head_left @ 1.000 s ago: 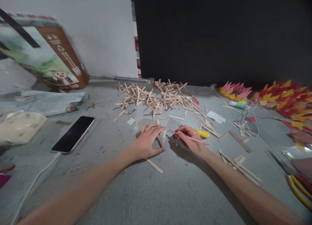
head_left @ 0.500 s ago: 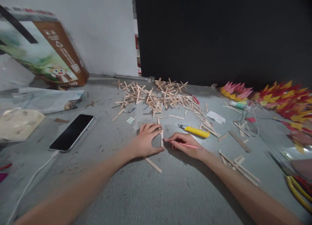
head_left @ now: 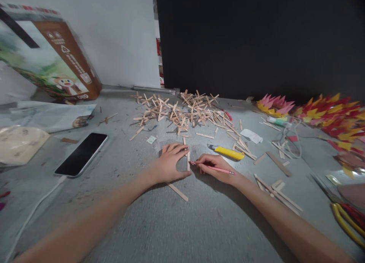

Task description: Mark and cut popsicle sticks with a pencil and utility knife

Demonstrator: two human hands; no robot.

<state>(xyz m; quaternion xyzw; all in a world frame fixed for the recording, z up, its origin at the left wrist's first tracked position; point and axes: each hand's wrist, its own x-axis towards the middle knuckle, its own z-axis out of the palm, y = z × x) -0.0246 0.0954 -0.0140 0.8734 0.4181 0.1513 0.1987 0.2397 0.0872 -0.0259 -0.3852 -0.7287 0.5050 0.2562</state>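
Observation:
A pale wooden craft stick (head_left: 188, 156) lies lengthwise on the grey table in front of me. My left hand (head_left: 169, 165) holds it down, fingertips over its upper part and thumb at its near end. My right hand (head_left: 212, 167) is closed around a pink pencil (head_left: 218, 168), whose tip meets the stick's right edge. A second craft stick (head_left: 178, 192) lies slanted, one end hidden under my left hand. Just beyond my right hand is a yellow utility knife (head_left: 228, 152) with some blade out.
Behind my hands spreads a heap of crossed craft sticks (head_left: 173, 113). Loose sticks (head_left: 278, 192) and yellow-handled scissors (head_left: 342, 221) lie right, near red and yellow paper pieces (head_left: 327, 114). A phone (head_left: 82, 154) on a white cable and a printed box (head_left: 57, 61) are left.
The whole view has shifted slightly, so things sit a little further left. Both hands keep their hold, and the pencil tip stays at the stick's edge.

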